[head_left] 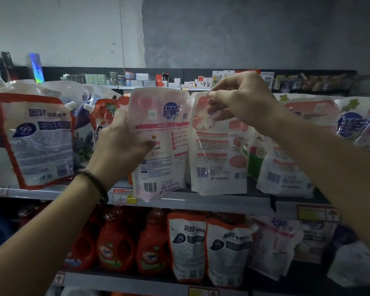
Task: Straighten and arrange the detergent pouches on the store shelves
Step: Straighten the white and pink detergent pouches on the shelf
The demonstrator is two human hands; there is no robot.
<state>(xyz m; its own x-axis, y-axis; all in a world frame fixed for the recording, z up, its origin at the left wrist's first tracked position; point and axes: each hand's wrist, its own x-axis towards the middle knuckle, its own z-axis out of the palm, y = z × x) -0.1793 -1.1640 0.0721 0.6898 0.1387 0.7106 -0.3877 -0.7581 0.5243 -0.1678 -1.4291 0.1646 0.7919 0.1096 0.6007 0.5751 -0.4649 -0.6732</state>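
Glossy plastic pouches on smooth metal shelf.

Head camera faces the shelf closely.

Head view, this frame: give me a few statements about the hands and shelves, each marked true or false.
1. The left hand grips the pink pouch by its left edge. True.
2. The right hand holds nothing. False: it pinches the top of the neighbouring pouch.
3. The lower shelf holds red bottles. True.
4. The bracelet sits on the right wrist. False: it is on the left wrist.
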